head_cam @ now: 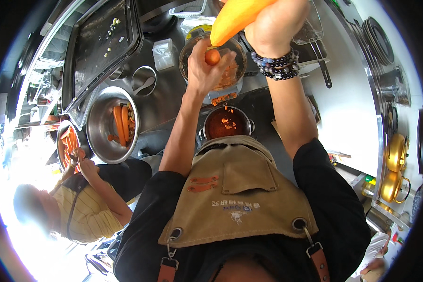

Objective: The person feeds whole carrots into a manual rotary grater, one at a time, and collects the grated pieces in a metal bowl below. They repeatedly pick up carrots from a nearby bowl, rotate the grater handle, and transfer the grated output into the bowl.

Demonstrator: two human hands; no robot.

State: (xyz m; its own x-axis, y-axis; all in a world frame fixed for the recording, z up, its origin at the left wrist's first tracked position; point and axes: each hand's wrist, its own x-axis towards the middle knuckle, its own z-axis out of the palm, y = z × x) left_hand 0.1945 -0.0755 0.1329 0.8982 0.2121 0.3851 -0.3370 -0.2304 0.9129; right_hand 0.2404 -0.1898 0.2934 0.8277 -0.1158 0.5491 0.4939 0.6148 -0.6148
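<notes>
My right hand (275, 28), with beaded bracelets at the wrist, grips a large orange-yellow tapered vegetable (238, 17), apparently a peeled carrot, raised close to the camera. Its narrow end points down to the left, beside the fingers of my left hand (201, 68). Between that hand's thumb and fingers sits a carrot (212, 57), seen end-on. Both hands are above a clear-walled cutting machine (245, 67) with orange pieces inside. Diced carrot (224, 99) lies at its front outlet. Below stands a steel pot (220, 130) with some orange dice inside.
To the left, a steel bowl (95, 141) holds carrots, near a steel cup (133, 83) with a spoon and a black tray (91, 53). A co-worker (88, 211) handles orange strips over another bowl (61, 132). A wire basket (312, 28) stands at right.
</notes>
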